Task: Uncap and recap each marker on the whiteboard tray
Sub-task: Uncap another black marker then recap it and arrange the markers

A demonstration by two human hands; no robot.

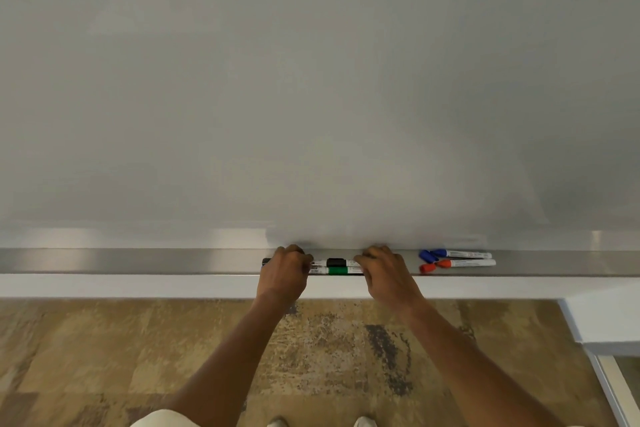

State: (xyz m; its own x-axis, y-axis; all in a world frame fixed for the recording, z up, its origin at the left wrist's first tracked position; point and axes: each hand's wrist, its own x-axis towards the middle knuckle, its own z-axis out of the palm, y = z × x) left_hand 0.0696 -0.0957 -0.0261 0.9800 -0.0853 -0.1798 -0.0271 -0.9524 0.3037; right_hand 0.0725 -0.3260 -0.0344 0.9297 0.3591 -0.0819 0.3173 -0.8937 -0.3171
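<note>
A black marker [336,262] and a green marker [337,270] lie side by side along the metal whiteboard tray [173,262]. My left hand [285,274] is curled over their left ends, and a black tip [265,261] sticks out past it. My right hand [384,276] is curled over their right ends, fingertips level with the black marker. Further right lie a blue marker [464,254] and a red marker [465,263]. A loose blue cap [427,256] and a loose red cap [427,268] rest at their left ends.
The grey whiteboard [311,80] fills the view above the tray. A white ledge [138,286] runs below it. Patterned brown carpet [104,357] lies underneath, with my shoes [363,421] at the bottom edge and a white frame [602,374] at the right.
</note>
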